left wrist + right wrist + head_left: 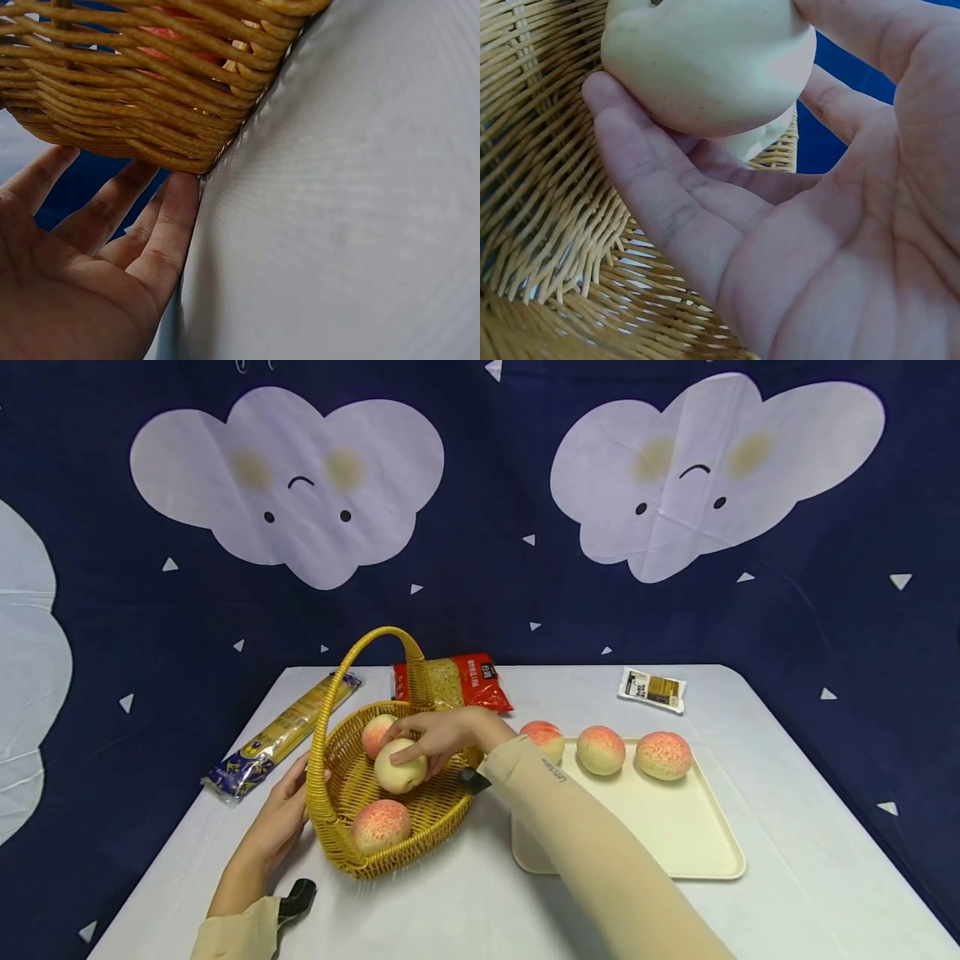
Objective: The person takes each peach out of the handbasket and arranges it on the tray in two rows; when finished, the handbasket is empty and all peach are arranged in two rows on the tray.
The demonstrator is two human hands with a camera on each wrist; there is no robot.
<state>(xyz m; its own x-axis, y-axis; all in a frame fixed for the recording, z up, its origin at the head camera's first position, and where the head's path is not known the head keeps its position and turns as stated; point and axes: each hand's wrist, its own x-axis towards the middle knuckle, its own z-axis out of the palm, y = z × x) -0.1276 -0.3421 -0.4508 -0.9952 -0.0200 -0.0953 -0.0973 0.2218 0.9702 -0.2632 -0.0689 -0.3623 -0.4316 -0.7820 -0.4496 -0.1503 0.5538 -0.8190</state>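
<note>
We hold a pale peach (400, 766) in our right hand (442, 735), fingers (652, 172) curled round it, just inside the wicker basket (341, 847). Our left hand (281, 814) rests flat against the basket's outer wall, fingers (169, 225) straight, on the white surface (465, 902).

Head view bright, evenly lit from above; soft short shadows under the basket (390, 810) and tray (675, 852). Wide-angle bowing at the edges, table (480, 910) corners stretched. Wrist views very close, slightly soft; the peach (705, 60) shows mild glare, white cloth nearly washed out
</note>
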